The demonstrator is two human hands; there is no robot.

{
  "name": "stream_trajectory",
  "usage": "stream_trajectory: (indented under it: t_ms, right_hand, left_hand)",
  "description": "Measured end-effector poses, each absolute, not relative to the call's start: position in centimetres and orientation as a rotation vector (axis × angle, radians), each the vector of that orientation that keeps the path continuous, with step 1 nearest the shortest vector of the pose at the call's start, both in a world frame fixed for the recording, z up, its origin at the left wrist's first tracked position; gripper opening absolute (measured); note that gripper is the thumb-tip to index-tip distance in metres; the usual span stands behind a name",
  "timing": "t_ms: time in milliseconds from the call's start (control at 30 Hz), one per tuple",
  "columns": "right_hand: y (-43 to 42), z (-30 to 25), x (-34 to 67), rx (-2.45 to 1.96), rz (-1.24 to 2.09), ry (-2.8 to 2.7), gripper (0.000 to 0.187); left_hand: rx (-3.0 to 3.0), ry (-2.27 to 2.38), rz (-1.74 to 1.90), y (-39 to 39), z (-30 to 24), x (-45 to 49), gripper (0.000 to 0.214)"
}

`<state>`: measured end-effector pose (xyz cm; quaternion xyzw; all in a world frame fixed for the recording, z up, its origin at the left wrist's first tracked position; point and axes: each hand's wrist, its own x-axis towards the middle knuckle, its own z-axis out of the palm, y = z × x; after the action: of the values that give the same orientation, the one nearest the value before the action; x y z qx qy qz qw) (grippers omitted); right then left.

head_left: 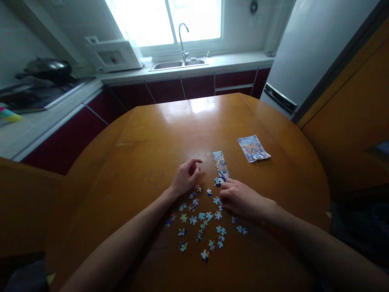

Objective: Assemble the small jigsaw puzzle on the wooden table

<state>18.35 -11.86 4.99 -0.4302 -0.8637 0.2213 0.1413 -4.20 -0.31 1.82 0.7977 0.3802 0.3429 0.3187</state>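
A joined strip of puzzle pieces [220, 164] lies on the round wooden table [158, 134]. My right hand [240, 199] rests at the strip's near end, fingers curled and fingertips pressing on a piece there. My left hand [185, 177] sits left of the strip, fingers loosely curled, thumb and forefinger arched above the table; whether they hold a piece is hidden. Several loose puzzle pieces [200, 221] lie scattered between and below both hands.
A small printed picture card [253, 148] lies right of the strip. Behind the table runs a kitchen counter with a sink and tap [181, 61], a microwave [114, 56] and a wok on the hob [48, 69]. A fridge [304, 52] stands at right.
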Motion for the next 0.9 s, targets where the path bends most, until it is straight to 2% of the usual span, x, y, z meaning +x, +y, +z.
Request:
stream_trajectory:
  t_ms: [400,567,700,900]
  right_hand:
    - [-11.5,4.9,19.2,-0.945,1.097,-2.467,0.01]
    - [-11.0,4.5,19.6,-1.044,1.364,-2.08,0.002]
    - [-10.3,4.2,19.6,-1.147,1.315,-1.715,0.003]
    - [-9.7,4.0,19.0,-1.107,1.346,-1.485,0.012]
  left_hand:
    - [2.25,0.843,0.875,-0.6,1.8,-4.2,0.03]
    - [2.482,0.75,0.994,-0.8,2.2,-3.9,0.025]
    - [2.573,0.619,1.039,-1.6,2.6,-3.4,0.018]
    - [2.42,0.516,0.912,-3.0,2.7,-3.0,0.009]
